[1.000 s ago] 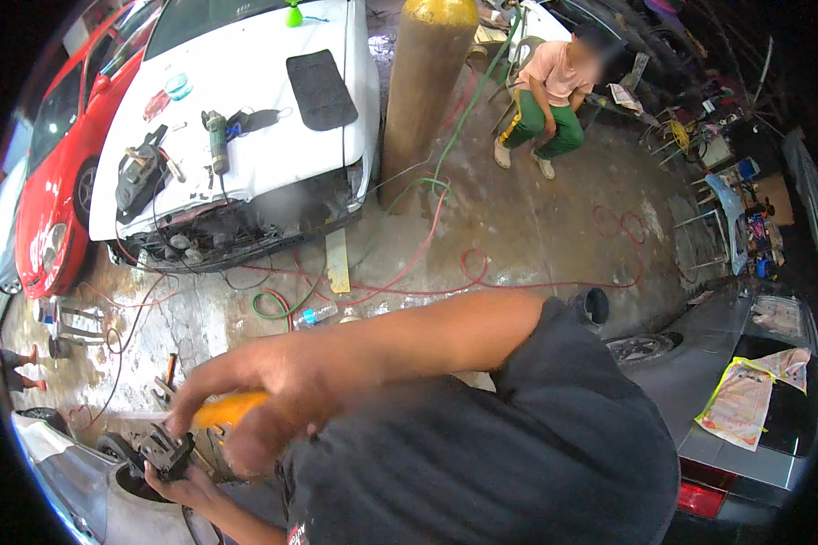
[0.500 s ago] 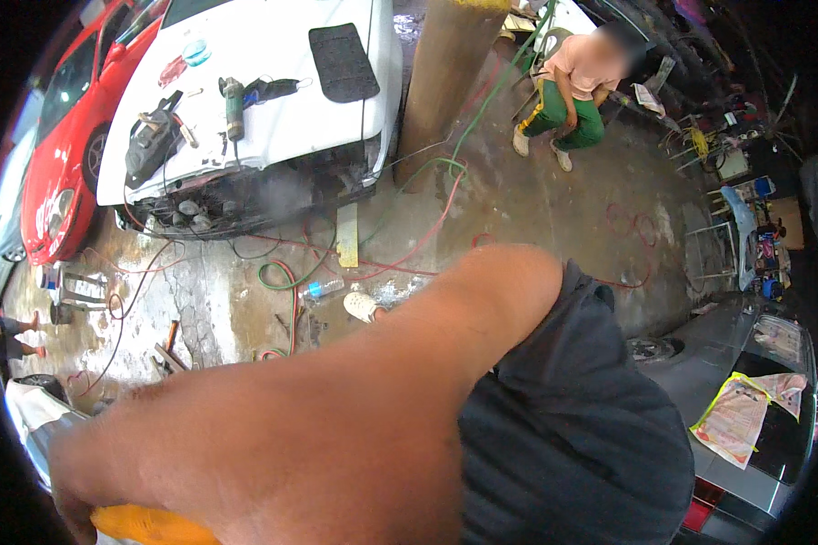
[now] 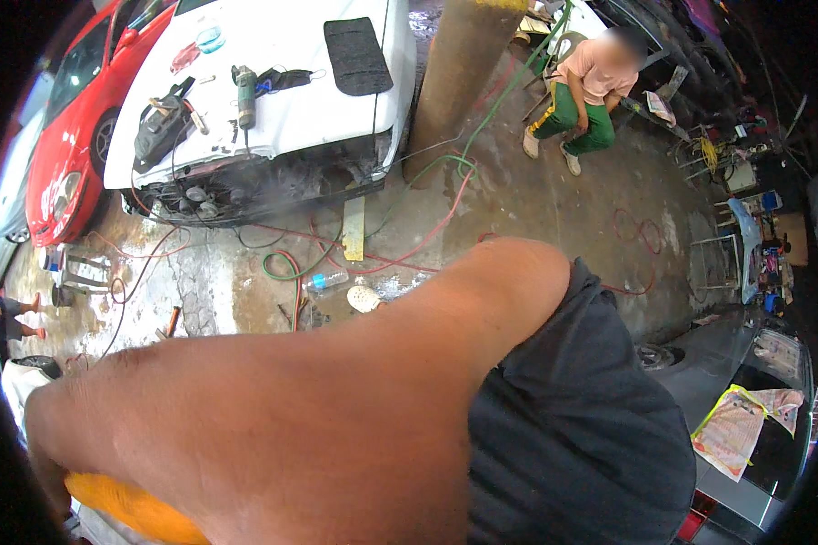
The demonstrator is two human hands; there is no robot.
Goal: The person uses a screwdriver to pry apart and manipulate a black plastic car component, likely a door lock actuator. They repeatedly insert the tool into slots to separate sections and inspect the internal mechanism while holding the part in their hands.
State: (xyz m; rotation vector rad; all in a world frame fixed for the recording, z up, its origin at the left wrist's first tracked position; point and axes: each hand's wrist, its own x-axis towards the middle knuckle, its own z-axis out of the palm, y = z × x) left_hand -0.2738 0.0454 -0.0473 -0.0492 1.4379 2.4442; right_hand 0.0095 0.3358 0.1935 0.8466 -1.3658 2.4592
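Note:
My left arm sweeps very close across the lower picture, and my left hand (image 3: 64, 427) bends down at the far left. Its fingers are mostly out of sight, but they curl by a rounded orange thing (image 3: 141, 509) below the hand. The kind of this thing cannot be made out; something whitish shows under it. Dark cloth (image 3: 582, 436) covers my bent leg, with the bare knee (image 3: 532, 263) above the arm. A white shoe (image 3: 364, 300) shows past the forearm. My right hand is outside the picture.
A white car hood (image 3: 286, 127) carries a grinder (image 3: 244, 95), a dark bag (image 3: 164, 132) and a black mat (image 3: 358, 56). Red and green hoses (image 3: 282, 265), a bottle (image 3: 325, 280) and a hammer (image 3: 173, 320) lie on the floor. A seated person (image 3: 591, 86) is beyond a pillar (image 3: 459, 82).
My left hand and the orange thing sit slightly farther left and higher. The surroundings have shifted a little in the picture. The seated person stays in the same pose.

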